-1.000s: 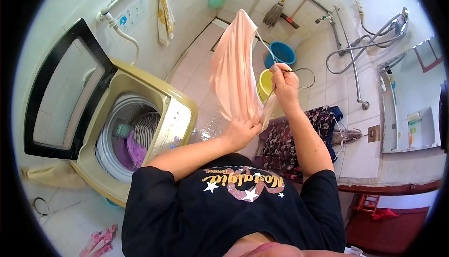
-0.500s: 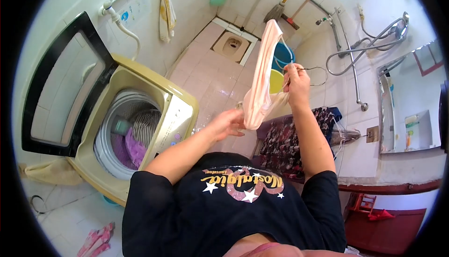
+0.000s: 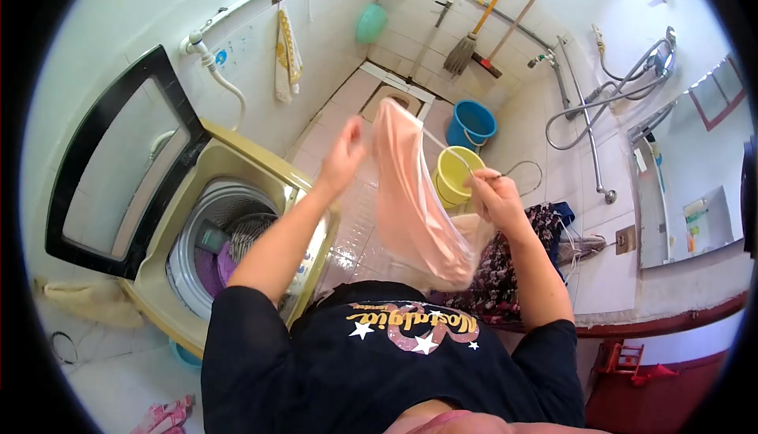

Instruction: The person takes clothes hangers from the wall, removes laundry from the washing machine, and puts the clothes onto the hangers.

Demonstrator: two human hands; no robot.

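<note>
My right hand (image 3: 496, 195) is closed on a thin wire clothes hanger (image 3: 534, 167), whose hook curves out beyond the fingers. A peach-pink garment (image 3: 410, 193) with pale edging hangs spread on the hanger in front of my chest; its exact kind is not clear. Just left of the garment, my left hand (image 3: 344, 156) is raised, slightly blurred, with nothing in it and a gap between it and the cloth. Lower left of that arm stands a top-loading washing machine (image 3: 312, 272), its lid (image 3: 118, 165) up, with striped cloth and purple cloth (image 3: 209, 266) in the drum.
A yellow bucket (image 3: 452, 187) and a blue bucket (image 3: 471, 124) stand on the tiled floor ahead, near a squat toilet (image 3: 404, 96). Dark patterned cloth (image 3: 505, 276) hangs at my right. A mop (image 3: 460, 55) leans on the far wall, and a shower hose (image 3: 608, 94) loops at right.
My left hand has come off the garment's lower end and risen up and left. The garment has turned and shows broader, lower toward my chest. My right hand keeps hold and has dropped slightly.
</note>
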